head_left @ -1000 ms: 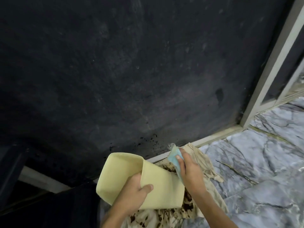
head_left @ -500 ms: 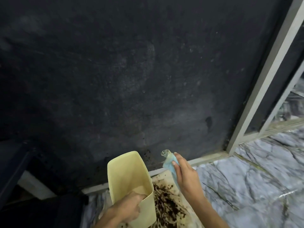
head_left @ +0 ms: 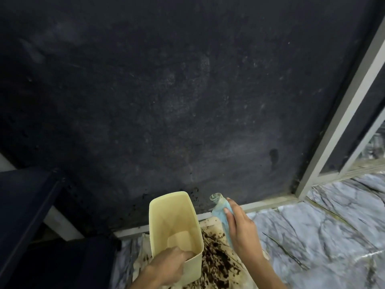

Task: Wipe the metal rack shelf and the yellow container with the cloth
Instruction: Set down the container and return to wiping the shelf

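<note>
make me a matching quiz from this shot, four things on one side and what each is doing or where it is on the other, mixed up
Things:
1. left hand
2. right hand
3. container
4. dark crumbs

States:
A. scattered on the stained sheet
B. open top facing the camera, looks empty inside
C. grips a rim, thumb inside
D. holds the blue cloth

Pairs: 1-C, 2-D, 3-B, 4-A

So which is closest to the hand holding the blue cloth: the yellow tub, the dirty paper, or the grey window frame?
From the right hand:
1. Dirty paper, just below and left.
2. Yellow tub, left, held by the left hand; close to call with the paper.
3. Grey window frame, far right.
</note>
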